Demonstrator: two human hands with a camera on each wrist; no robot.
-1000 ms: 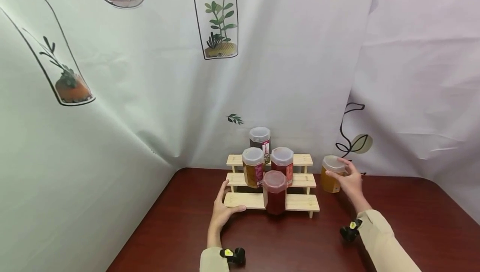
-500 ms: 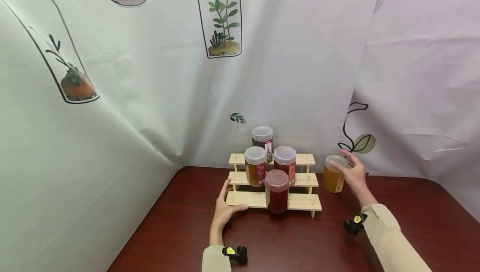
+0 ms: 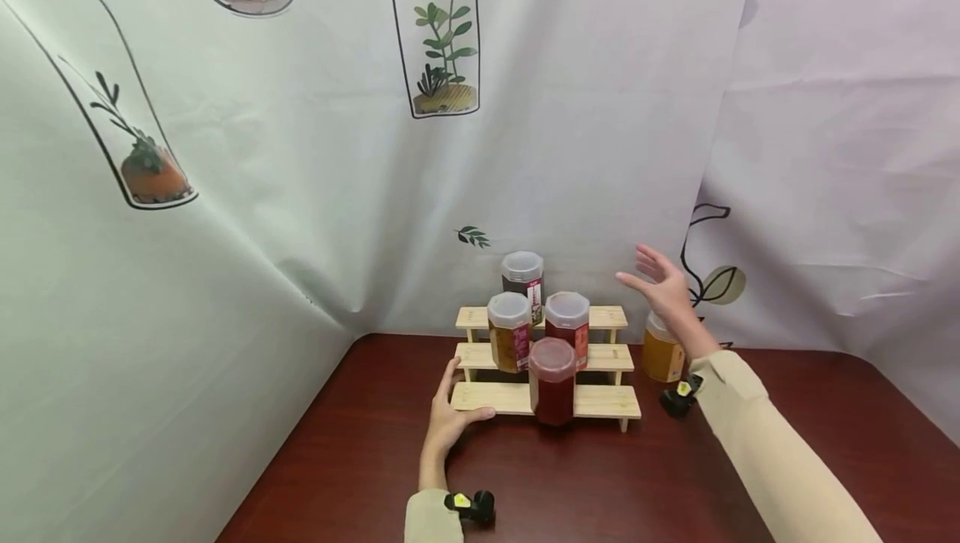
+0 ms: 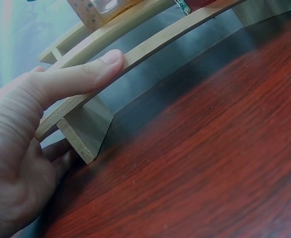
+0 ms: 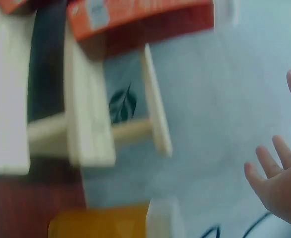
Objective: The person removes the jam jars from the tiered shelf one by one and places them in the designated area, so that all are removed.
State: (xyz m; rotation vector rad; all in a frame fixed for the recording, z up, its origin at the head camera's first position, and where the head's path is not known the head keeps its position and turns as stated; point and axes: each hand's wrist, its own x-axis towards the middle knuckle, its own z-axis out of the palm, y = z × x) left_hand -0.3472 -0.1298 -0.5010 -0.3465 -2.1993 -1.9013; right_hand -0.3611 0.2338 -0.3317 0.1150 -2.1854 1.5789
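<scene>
A three-step wooden stand (image 3: 491,397) bears several lidded jars. My left hand (image 3: 445,426) grips its left end; in the left wrist view the thumb (image 4: 86,79) presses along a step's front edge and other fingers reach beneath. A dark red jar (image 3: 552,397) stands on the lowest step. On the middle step are an amber jar (image 3: 508,347) and a red jar (image 3: 567,335) with an orange label. A dark jar (image 3: 522,283) sits on the top step. My right hand (image 3: 663,286), fingers spread and holding nothing, hovers above an orange-yellow jar (image 3: 662,356) right of the stand.
The stand and the separate jar are on a dark red wooden table (image 3: 555,485). A pale cloth (image 3: 600,151) printed with plants hangs close behind and along the left side. Black cameras are strapped to both wrists.
My right hand has let go of the orange-yellow jar, rising and shifting left above it. That jar stays beside the stand. The left hand keeps its hold on the stand's left end.
</scene>
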